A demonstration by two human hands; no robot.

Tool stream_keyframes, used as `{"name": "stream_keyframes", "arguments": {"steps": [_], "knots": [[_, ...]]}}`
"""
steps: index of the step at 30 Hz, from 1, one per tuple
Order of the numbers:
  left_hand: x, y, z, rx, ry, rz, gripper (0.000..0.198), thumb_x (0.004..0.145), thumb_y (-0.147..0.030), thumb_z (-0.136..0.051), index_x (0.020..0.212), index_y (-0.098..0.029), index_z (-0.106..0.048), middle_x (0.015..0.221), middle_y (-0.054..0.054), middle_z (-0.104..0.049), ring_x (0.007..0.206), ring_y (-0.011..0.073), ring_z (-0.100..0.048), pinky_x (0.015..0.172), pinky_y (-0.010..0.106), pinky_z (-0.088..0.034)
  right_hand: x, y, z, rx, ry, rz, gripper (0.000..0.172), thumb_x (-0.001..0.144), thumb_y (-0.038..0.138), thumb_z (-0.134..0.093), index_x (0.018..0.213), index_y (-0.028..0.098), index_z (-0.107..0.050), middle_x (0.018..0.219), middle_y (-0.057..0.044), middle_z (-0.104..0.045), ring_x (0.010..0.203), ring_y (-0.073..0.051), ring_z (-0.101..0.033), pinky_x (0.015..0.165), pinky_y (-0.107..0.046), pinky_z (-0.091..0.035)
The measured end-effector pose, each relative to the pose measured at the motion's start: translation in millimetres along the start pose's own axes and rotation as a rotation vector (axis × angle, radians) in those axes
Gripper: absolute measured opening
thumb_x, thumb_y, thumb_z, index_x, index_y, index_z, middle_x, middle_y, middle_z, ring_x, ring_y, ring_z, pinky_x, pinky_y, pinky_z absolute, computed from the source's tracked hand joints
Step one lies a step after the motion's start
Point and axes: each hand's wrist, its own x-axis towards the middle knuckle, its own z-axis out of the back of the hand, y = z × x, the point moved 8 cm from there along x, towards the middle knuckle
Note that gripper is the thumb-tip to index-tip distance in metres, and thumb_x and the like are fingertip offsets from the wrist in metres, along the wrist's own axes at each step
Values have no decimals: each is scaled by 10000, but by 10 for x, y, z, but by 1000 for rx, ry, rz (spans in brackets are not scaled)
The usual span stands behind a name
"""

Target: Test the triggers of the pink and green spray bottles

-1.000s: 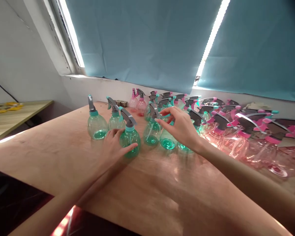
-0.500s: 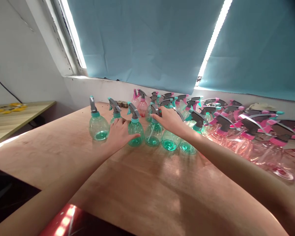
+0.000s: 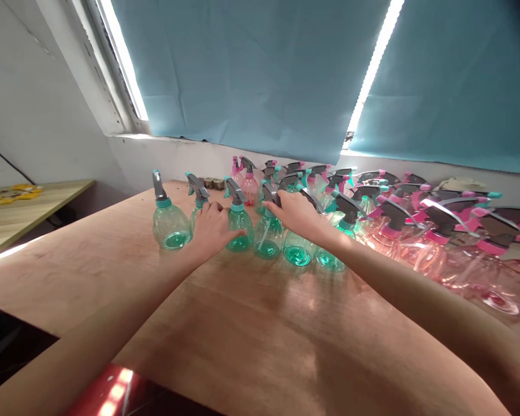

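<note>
Clear green spray bottles with grey trigger heads stand in a row on the wooden table. My left hand (image 3: pixel 213 230) is closed round the left side of one green spray bottle (image 3: pixel 242 219), its thumb across the front; the fingertips are hidden. To the right, my right hand (image 3: pixel 297 211) grips the trigger head of a neighbouring green bottle (image 3: pixel 267 234), thumb at the front. Two more green bottles stand left of these: a spray bottle (image 3: pixel 171 225) at the end, and another (image 3: pixel 197 186) partly behind my left hand. A further green bottle (image 3: pixel 297 248) sits under my right wrist.
Many pink bottles (image 3: pixel 481 277) crowd the table's right side, some with green parts. Small brownish blocks (image 3: pixel 214 184) lie near the back wall. A second table (image 3: pixel 65 199) with yellow pieces (image 3: pixel 19 193) stands at the left. Blue blinds (image 3: pixel 251 75) hang behind.
The green bottle at my left hand has shifted slightly back and to the right, with the hand following it. My right hand stays at the neighbouring trigger head. The view has shifted a little.
</note>
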Motion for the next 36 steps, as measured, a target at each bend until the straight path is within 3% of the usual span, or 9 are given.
{"name": "stream_keyframes", "arguments": {"steps": [7,12,15,17,22,27,30,36], "knots": [[-27,28,-17,-13,-44,18,583,782,-550,-656,1157,-104,-650,1088,203,-596,1083,416,-503,864,500,-435,-7,-10,-13,40,10,7,328,979,406,-413,890,143,-586,791,-109,-669,671,-214,-610,532,-295,-304],[-299,-24,95,-66,-122,50,566,855,-509,-608,1261,-117,-559,1140,183,-565,1117,372,-483,955,496,-405,-38,19,-5,55,8,31,317,974,408,-412,874,155,-574,814,-113,-674,720,-227,-620,537,-291,-298],[-547,-195,137,-220,-117,-20,479,904,-464,-568,1254,-137,-548,1131,148,-558,1122,312,-511,979,432,-422,-85,50,0,60,7,44,310,968,407,-416,862,159,-569,818,-119,-672,741,-245,-621,529,-294,-279],[-698,-313,105,-358,-53,-43,488,914,-502,-538,1286,-186,-510,1168,115,-547,1126,284,-538,981,433,-437,-146,71,14,68,8,53,297,963,402,-421,848,166,-561,807,-112,-667,733,-243,-615,525,-293,-275],[-936,-519,-73,-683,149,19,686,879,-585,-552,1426,-232,-335,1354,128,-472,1269,329,-474,991,478,-450,-451,110,121,105,9,90,315,949,438,-428,746,206,-488,716,-46,-625,623,-178,-546,502,-282,-265],[-1045,-819,4,-794,146,-73,723,840,-530,-644,1436,-271,-327,1420,91,-476,1299,321,-463,1031,451,-445,-895,53,269,247,16,163,380,935,434,-464,640,217,-361,595,28,-504,524,-117,-412,489,-269,-254],[-1122,-1091,81,-928,182,-157,639,836,-464,-683,1386,-299,-400,1419,66,-488,1306,307,-458,1064,467,-414,-1140,-67,368,318,-16,241,370,925,467,-498,676,214,-392,648,29,-494,575,-118,-424,513,-266,-281],[-1227,-1655,23,-1058,312,-221,699,796,-530,-704,1382,-312,-391,1237,88,-611,1197,351,-547,912,521,-515,-1495,-549,361,545,25,245,271,856,450,-626,873,211,-499,798,5,-562,685,-140,-504,592,-281,-383]]}}
